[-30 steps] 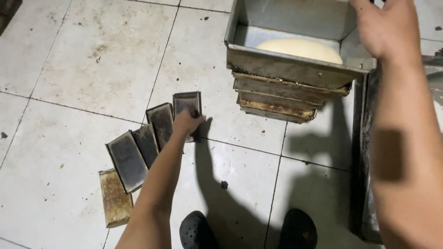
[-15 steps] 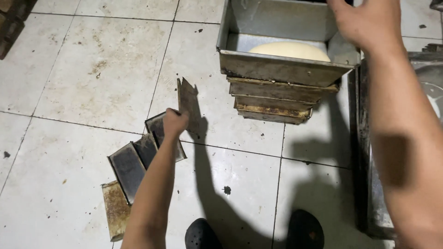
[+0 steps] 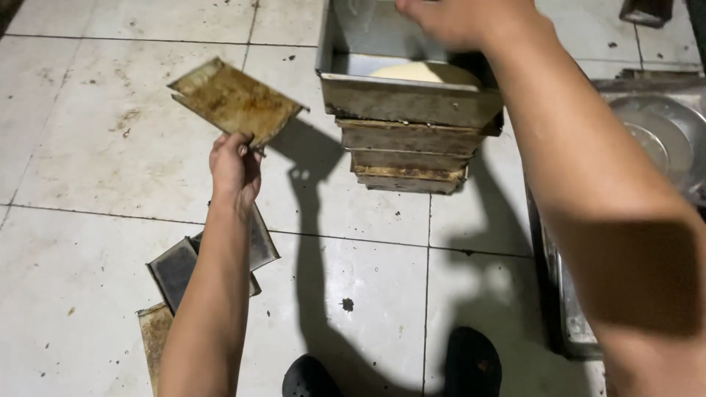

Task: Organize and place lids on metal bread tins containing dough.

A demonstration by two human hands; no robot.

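Since the earlier frame the left hand (image 3: 235, 167) has lifted a flat rusty metal lid (image 3: 237, 100) off the floor and raised it well above the tiles, fingers closed on its near edge. Nearest, two dark shoes (image 3: 471, 362) stand on the white tiled floor (image 3: 95, 147). At near left, more lids (image 3: 176, 268) lie overlapping. Farther off, a stack of metal loaf pans (image 3: 408, 136) holds pale dough (image 3: 423, 72) in the top pan. The right hand (image 3: 460, 18) hovers over it; its fingers are blurred and cut off, grip unclear.
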